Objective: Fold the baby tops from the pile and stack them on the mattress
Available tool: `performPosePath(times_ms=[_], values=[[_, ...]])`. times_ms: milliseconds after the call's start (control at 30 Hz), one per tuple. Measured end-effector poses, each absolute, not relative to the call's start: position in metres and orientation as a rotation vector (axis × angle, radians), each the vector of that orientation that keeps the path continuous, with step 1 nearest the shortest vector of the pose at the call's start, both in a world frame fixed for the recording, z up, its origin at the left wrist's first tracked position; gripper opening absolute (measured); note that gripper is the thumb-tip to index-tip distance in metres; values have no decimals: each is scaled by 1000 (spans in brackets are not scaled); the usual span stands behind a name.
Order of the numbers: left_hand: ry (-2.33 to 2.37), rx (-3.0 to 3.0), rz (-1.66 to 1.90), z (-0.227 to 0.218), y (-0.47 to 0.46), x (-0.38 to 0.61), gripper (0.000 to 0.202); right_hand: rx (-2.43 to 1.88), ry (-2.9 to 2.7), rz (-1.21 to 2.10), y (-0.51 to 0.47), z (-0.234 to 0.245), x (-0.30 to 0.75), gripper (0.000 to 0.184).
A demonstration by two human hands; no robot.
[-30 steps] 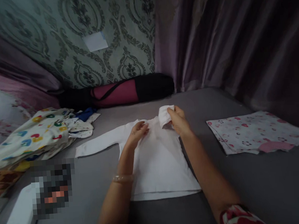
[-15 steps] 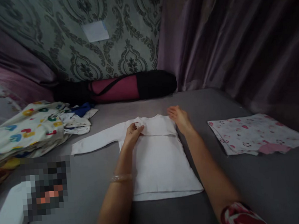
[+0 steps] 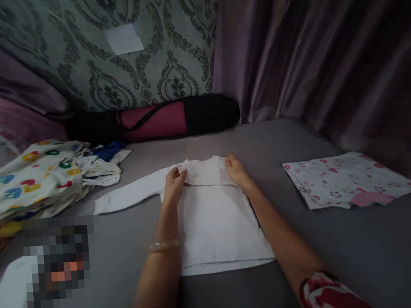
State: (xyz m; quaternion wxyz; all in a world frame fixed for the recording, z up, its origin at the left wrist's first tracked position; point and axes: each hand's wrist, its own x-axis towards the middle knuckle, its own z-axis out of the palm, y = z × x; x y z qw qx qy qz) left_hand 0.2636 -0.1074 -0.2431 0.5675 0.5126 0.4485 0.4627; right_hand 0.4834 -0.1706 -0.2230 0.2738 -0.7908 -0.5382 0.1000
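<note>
Shirt (image 3: 214, 226) flat on grey sheet (image 3: 346, 256). Sleeve-folding, I judge: right sleeve (image 3: 209, 176) lies across shirt's top. My left hand (image 3: 175, 183) pinches cloth; right hand (image 3: 237, 172) at shirt's right edge, grip unclear. Left sleeve (image 3: 129, 192), outstretched, likely calls for folding.

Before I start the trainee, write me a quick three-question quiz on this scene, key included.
1. Where does the cloth with the pink patch lie?
A) on top of the white shirt
B) to the right of the shirt
C) against the wall
2. True or false: both of the shirt's sleeves lie stretched outward.
3. Fill in: the arm of the left hand wears a ____.

Key: 1) B. 2) False; only the sleeve on the left does. 3) bangle.
</note>
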Motion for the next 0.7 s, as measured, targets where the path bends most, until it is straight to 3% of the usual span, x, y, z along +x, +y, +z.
performPosePath(times_ms=[267, 700], values=[[1138, 1346, 1111, -244, -105, 259, 36, -2293, -1692, 126, -190, -230, 452, 66], [1497, 1751, 1081, -236, -112, 254, 39, -2346, -1726, 50, -186, -247, 460, 70]])
